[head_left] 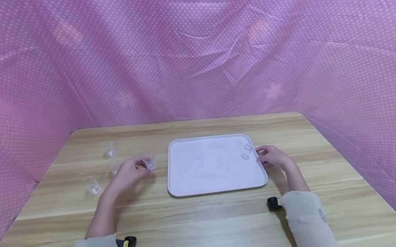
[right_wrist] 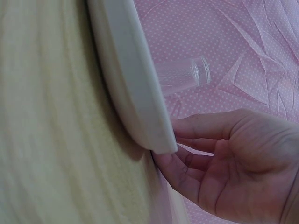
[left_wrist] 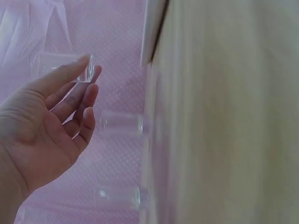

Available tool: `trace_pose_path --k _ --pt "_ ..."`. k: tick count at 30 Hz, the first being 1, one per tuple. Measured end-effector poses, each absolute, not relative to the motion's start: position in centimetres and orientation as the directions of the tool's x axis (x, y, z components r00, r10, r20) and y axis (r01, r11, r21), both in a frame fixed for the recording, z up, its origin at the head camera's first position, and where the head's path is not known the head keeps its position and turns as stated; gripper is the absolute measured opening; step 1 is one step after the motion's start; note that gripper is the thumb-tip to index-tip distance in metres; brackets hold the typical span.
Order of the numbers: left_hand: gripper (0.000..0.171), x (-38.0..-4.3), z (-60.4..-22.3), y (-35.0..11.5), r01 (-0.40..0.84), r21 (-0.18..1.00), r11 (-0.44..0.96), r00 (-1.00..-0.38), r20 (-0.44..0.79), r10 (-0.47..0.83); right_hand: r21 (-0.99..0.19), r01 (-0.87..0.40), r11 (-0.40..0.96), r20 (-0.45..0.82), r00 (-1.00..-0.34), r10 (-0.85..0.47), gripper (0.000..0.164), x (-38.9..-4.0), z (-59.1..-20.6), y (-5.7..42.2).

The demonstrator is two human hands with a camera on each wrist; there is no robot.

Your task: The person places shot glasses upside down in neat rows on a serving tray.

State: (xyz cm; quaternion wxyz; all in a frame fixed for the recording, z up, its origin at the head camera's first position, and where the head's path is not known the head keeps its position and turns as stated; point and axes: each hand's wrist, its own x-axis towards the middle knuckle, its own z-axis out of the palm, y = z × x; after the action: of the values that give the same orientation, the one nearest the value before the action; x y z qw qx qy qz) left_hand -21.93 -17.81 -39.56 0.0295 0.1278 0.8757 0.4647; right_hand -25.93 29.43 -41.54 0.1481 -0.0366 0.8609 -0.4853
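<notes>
My left hand [head_left: 132,171] pinches a clear glass [head_left: 150,163] between thumb and fingers, left of the white tray [head_left: 215,168]. In the left wrist view the held glass [left_wrist: 58,65] is upright, its thick base toward the table, with the thumb across its side. My right hand [head_left: 274,157] grips the tray's right rim; in the right wrist view the thumb lies at the rim [right_wrist: 145,93] and fingers reach beneath the edge. On the tray near that hand, another clear glass [right_wrist: 187,74] stands upside down, base up.
Three more clear glasses stand on the wooden table [head_left: 206,223] to the left: one farther back [head_left: 110,150], one beside my left forearm [head_left: 113,166], and one nearer [head_left: 92,186]. A pink dotted cloth [head_left: 193,62] hangs behind and around the table.
</notes>
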Motion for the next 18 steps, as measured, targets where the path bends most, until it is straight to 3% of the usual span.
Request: trace_pose_path --k 18 --pt "0.029 -26.8 -38.4 -9.1 0.402 0.783 0.475 -0.894 0.225 0.387 -0.849 0.097 0.52 -0.23 -0.953 -0.197 0.044 -26.0 -41.5 29.4"
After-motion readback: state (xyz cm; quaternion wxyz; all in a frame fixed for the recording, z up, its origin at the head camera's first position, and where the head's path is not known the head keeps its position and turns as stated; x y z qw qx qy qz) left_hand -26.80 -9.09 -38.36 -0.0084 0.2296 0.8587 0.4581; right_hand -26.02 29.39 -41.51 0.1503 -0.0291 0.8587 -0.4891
